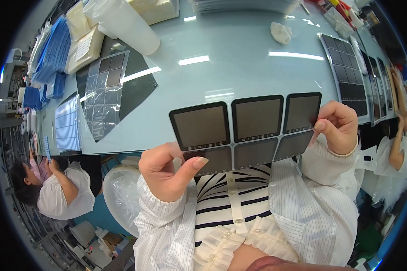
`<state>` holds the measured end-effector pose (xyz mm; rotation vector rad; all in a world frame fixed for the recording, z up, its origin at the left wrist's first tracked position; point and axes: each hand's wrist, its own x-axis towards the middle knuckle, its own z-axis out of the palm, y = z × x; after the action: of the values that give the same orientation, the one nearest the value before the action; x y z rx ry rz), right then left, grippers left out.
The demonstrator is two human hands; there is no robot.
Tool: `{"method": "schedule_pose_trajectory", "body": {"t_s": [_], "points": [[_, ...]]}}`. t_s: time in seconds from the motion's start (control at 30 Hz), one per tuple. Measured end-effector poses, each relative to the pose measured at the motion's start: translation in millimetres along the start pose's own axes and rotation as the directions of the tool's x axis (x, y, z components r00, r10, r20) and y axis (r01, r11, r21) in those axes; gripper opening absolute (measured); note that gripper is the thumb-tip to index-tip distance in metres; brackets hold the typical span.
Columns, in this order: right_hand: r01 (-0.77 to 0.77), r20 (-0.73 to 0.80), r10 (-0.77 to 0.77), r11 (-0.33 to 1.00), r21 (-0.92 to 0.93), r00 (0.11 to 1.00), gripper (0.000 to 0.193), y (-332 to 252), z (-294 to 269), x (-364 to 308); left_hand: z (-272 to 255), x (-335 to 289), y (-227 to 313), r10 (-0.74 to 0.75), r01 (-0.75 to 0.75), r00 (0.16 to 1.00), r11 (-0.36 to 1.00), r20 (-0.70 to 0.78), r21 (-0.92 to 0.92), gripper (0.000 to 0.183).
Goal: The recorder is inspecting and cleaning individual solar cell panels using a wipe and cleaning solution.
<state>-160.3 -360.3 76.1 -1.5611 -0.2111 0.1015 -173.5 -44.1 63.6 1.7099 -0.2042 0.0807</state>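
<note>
Both my hands hold up a sheet of dark rectangular panels (257,118), set in two rows of three. Black borders frame the upper panels, with a strip of small pale marks along each lower edge. My left hand (165,169) pinches the sheet's lower left corner, thumb on the face turned to me. At its right edge, my right hand (338,127) grips with thumb and bent fingers. The sheet is tilted above the table's near edge, in front of my striped sleeves and top.
On the glossy table (190,81) lie a clear pocket sheet (105,97) with a few dark panels and a white roll (131,29). A white crumpled wad (281,33) and another panel sheet (343,63) are to the right. Co-workers sit at left (68,194) and right.
</note>
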Motion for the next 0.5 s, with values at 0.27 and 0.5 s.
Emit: {"method": "schedule_pose_trajectory", "body": {"t_s": [0.27,0.5], "points": [[0.014,-0.024,-0.014,0.999,0.033,1.0,0.005,-7.6,20.3,1.6,-7.8,-4.8,-4.7,-0.028,0.02,0.991,0.998,-0.129,-0.065,0.035],[0.021,-0.052,-0.018,0.998,0.056,0.998,0.017,-9.8,35.9,3.2,-11.6,-6.8,-9.6,-0.015,-0.008,0.978,0.994,-0.206,-0.112,0.036]]}}
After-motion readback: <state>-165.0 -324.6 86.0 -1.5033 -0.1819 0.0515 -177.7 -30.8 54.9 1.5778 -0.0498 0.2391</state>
